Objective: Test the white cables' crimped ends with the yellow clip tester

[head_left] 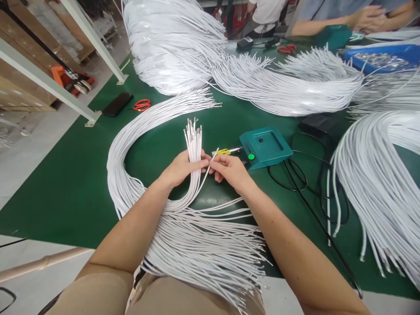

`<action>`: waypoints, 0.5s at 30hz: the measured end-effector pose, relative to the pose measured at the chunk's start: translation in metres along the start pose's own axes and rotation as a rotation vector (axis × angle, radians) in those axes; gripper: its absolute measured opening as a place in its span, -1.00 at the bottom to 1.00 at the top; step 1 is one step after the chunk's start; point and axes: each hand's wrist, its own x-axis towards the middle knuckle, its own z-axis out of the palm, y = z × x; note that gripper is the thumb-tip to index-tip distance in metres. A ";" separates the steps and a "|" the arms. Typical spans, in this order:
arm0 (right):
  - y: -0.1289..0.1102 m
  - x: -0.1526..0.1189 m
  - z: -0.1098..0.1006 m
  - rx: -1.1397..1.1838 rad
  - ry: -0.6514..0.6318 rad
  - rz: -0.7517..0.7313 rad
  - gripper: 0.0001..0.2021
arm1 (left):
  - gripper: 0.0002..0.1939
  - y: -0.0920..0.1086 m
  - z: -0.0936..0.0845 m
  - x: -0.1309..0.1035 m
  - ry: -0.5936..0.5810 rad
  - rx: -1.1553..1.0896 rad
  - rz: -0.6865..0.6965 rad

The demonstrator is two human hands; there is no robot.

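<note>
My left hand [184,167] is wrapped round a bunch of white cables [194,148], their tipped ends standing upright above the thumb. Close beside it, my right hand [227,169] pinches one single white cable [213,159] near its end, apart from the bunch. The bunch curves down and joins a wide spread of white cables [210,236] across my lap and the table's front edge. Just right of my right hand lies a teal box [266,146] with a green button, and a yellow-handled tool [223,152] points at it.
Large bundles of white cables lie at the back [177,48] and right [377,175]. Red scissors [142,105] and a black phone [117,104] sit at the left. Black cords [315,188] trail on the right. A blue tray [383,59] and a co-worker's hands [369,19] are at the far right.
</note>
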 end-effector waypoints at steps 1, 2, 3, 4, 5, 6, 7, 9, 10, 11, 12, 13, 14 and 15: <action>0.000 0.000 0.001 0.058 0.029 -0.006 -0.74 | -0.63 0.000 0.002 0.000 -0.010 0.004 -0.009; 0.000 0.000 0.002 0.113 0.060 -0.014 -0.73 | -0.62 0.000 0.003 -0.001 -0.015 0.021 -0.015; -0.001 0.001 0.002 0.161 0.092 -0.023 -0.71 | -0.62 0.000 0.005 -0.001 -0.013 0.047 -0.016; -0.001 0.001 0.003 0.200 0.122 -0.031 -0.70 | -0.61 0.000 0.007 -0.002 -0.005 0.075 -0.011; -0.001 0.001 0.003 0.233 0.144 -0.037 -0.70 | -0.61 0.000 0.008 -0.002 0.004 0.100 -0.005; -0.001 0.001 0.002 0.262 0.157 -0.041 -0.70 | -0.61 0.000 0.010 -0.003 0.012 0.119 0.003; -0.001 0.001 0.002 0.285 0.163 -0.043 -0.70 | -0.61 -0.001 0.011 -0.003 0.018 0.129 0.011; 0.000 0.001 0.001 0.320 0.165 -0.054 -0.71 | -0.61 -0.002 0.013 -0.003 0.026 0.135 0.020; 0.000 0.000 0.000 0.333 0.163 -0.060 -0.73 | -0.62 -0.003 0.013 -0.003 0.028 0.136 0.022; 0.000 0.000 0.000 0.342 0.159 -0.067 -0.74 | -0.62 -0.003 0.014 -0.003 0.025 0.136 0.023; 0.000 0.000 0.000 0.350 0.154 -0.075 -0.76 | -0.64 -0.003 0.014 -0.003 0.023 0.135 0.023; -0.001 0.000 -0.001 0.358 0.147 -0.081 -0.78 | -0.65 -0.003 0.014 -0.003 0.023 0.133 0.025; -0.001 0.000 0.000 0.367 0.144 -0.087 -0.79 | -0.66 -0.003 0.015 -0.003 0.025 0.131 0.027; -0.001 0.000 0.000 0.379 0.144 -0.089 -0.81 | -0.67 -0.003 0.015 -0.003 0.027 0.129 0.031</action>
